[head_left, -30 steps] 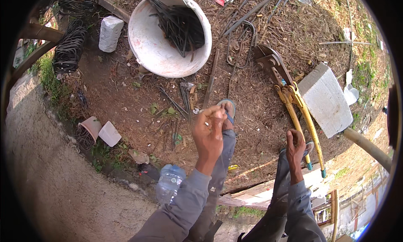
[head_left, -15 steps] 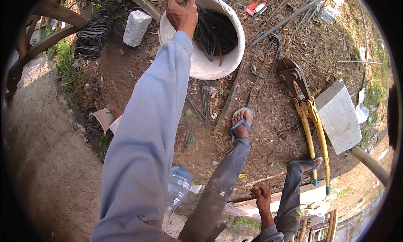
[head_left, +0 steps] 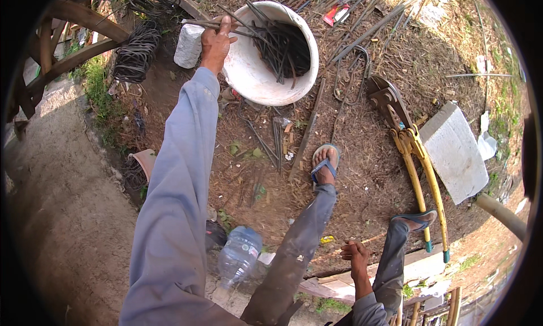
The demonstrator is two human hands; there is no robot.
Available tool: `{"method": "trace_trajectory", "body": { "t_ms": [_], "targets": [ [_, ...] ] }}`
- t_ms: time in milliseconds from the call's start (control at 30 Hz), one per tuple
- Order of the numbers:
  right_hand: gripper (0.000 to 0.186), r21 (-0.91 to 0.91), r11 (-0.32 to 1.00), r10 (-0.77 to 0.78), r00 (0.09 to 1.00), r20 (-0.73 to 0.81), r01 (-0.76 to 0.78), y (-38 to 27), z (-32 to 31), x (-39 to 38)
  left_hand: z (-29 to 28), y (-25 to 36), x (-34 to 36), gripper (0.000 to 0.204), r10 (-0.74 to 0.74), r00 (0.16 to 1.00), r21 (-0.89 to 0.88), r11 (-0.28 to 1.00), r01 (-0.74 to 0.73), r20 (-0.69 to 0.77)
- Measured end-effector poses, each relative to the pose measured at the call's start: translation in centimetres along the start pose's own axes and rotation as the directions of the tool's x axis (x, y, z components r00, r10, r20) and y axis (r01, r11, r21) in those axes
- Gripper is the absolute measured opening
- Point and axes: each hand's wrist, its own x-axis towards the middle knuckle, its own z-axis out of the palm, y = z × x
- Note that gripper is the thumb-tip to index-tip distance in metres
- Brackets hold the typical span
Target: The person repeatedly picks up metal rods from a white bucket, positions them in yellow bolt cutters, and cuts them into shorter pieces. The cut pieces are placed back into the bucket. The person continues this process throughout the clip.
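Note:
My left hand reaches to the left rim of a white bucket and is closed around a few thin metal rods. Those rods lie nearly level, across the rim. Inside the bucket, more dark rods lean in a loose bundle. Low on the right, beside my leg, my right hand hangs with its fingers loosely bent and apart. It touches nothing that I can see.
Yellow-handled bolt cutters lie right of my sandalled feet, beside a grey slab. Coiled wire and a white block are left of the bucket. Loose rods cover the ground behind. A clear plastic bottle lies near my leg.
My left hand has moved left from over the bucket to its left rim, and the rods in it have swung from steep to nearly level. My right hand's fingers have loosened slightly.

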Motion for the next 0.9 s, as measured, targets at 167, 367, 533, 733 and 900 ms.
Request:
{"method": "trace_trajectory", "body": {
  "t_ms": [167,367,533,733,900],
  "targets": [
    [0.036,0.006,1.000,0.006,0.999,0.034,-0.006,-0.8,0.0,-0.1,1.4,1.5,0.0,0.051,-0.031,0.991,0.177,0.984,0.007,0.132],
    [0.035,0.059,0.998,-0.035,0.999,0.018,0.034,-0.7,-0.6,0.3,3.2,0.9,1.5,0.040,0.093,0.994,0.094,0.991,-0.098,0.063],
    [0.036,0.067,0.998,-0.009,1.000,0.019,0.008,-0.4,-0.3,0.0,4.6,0.9,0.9,0.038,0.011,0.999,0.066,0.998,-0.008,-0.051],
    [0.035,0.119,0.993,-0.014,1.000,0.024,0.011,-0.3,-0.5,0.3,4.3,1.0,1.3,0.027,0.095,0.995,-0.043,0.995,-0.095,-0.008],
    [0.034,0.118,0.993,-0.012,0.999,0.033,0.008,0.0,-0.7,0.2,3.1,0.3,0.8,0.030,0.164,0.959,0.244,0.964,-0.106,-0.232]
  ]
}}
